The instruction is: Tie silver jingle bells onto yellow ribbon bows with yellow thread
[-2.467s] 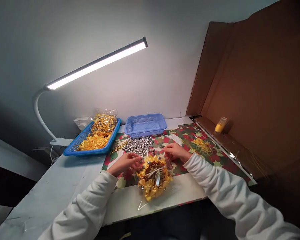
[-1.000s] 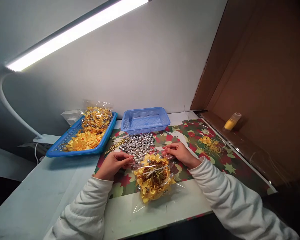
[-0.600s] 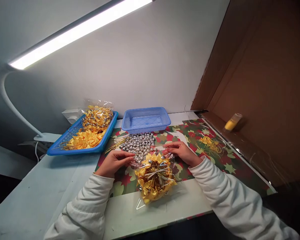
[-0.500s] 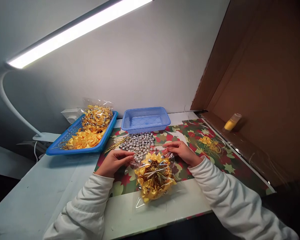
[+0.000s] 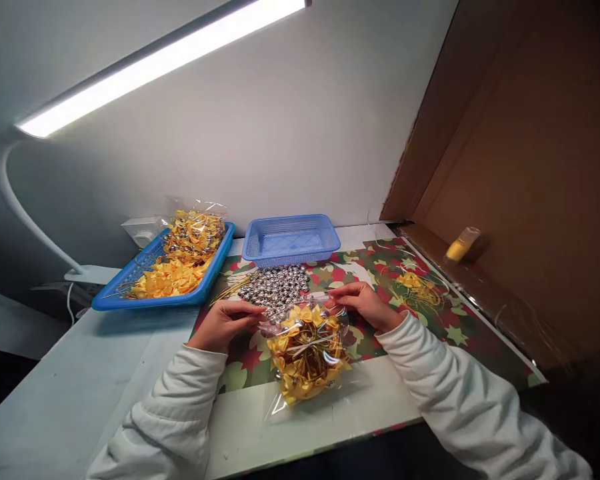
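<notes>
A clear plastic bag point(image 5: 280, 403) lies at the front of the table with a bundle of yellow ribbon bows point(image 5: 300, 387) inside, along with gold wire stems and a few silver beads. My left hand point(image 5: 230, 323) pinches the bag's far left corner. At the far right corner, my right hand point(image 5: 364, 303) grips the bag between thumb and fingers. Both hands are closed and hold the bag's far edge stretched between them. Just beyond that edge is a pile of loose silver beads point(image 5: 280, 283), beside gold wire stems point(image 5: 233, 287).
A blue tray point(image 5: 200, 297) at left holds yellow bows and a filled bag point(image 5: 195, 233). A lighter blue basket point(image 5: 290, 255) stands behind the beads. Yellow ties point(image 5: 420, 293) lie on the camouflage-patterned sheet point(image 5: 460, 337) at right. A lamp point(image 5: 165, 63) hangs overhead; a yellow-filled bottle point(image 5: 461, 245) stands near cardboard.
Almost nothing differs. Both hands keep their pinch on the bag, and the bag has shifted very slightly left with changed glints on its plastic.
</notes>
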`<state>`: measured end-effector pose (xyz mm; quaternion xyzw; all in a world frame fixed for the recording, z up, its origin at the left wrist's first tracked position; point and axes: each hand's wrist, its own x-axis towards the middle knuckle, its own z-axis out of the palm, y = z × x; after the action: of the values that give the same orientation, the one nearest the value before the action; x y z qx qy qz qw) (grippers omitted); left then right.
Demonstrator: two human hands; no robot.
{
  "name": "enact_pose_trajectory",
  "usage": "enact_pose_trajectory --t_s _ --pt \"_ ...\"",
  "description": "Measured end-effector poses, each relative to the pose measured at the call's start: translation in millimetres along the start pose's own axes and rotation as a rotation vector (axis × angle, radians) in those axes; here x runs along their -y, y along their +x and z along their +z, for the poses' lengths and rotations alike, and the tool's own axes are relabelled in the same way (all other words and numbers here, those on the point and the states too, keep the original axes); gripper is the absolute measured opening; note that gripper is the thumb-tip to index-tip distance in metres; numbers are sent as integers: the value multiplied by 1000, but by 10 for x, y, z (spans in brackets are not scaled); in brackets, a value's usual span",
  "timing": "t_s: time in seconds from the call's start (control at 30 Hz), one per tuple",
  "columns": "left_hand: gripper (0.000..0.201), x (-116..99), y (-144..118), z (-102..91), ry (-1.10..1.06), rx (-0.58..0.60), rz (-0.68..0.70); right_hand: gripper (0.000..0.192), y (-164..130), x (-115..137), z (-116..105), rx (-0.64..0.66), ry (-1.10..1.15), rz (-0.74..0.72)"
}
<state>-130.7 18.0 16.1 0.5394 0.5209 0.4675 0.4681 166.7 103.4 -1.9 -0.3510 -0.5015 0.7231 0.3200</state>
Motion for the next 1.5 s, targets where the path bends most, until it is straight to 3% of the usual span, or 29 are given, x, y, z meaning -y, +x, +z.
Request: enact_pose_trajectory --t_s 0.23,0.53,0.7,1.0,1.13,1.33,1.5 --pt "19 5 6 -32 34 9 35 13 1 -12 14 -48 11 -21" --pt "17 -61 -15 -32 82 55 77 12 -6 22 24 11 43 -3" --pt "16 -71 -24 -47 159 106 174 10 -14 35 9 52 64 19" --pt "25 -44 -26 -106 235 145 248 5 -18 38 -41 140 102 82" --pt "42 -56 -28 -123 192 189 279 18 -28 64 -51 171 89 95" --pt "23 -59 -40 -53 220 91 164 30 -37 40 -31 125 14 52" --pt "24 -18 -41 -27 107 76 49 35 -36 25 -35 104 -50 40"
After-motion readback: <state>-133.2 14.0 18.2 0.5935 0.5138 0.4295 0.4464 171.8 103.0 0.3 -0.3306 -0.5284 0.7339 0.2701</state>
